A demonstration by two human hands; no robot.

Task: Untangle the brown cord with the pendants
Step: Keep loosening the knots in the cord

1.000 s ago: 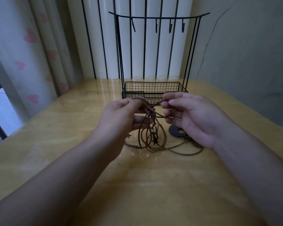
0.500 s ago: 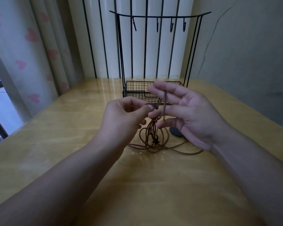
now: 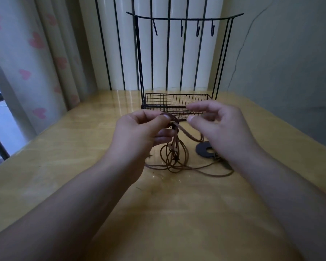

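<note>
left hand (image 3: 139, 132) pinching the tangled brown cord (image 3: 174, 153) mid-counter, right hand (image 3: 220, 129) fingers loosely curled beside it, holding nothing.

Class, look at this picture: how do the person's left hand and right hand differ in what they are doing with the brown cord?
The left hand pinches the brown cord at the top of the tangle; the right hand has thumb and forefinger apart, gripping nothing visible. The left hand's lower fingers curl in beside the hanging strands; the right hand partly hides the dark ring pendant. Both hover above the wooden table, before the wire rack.
</note>
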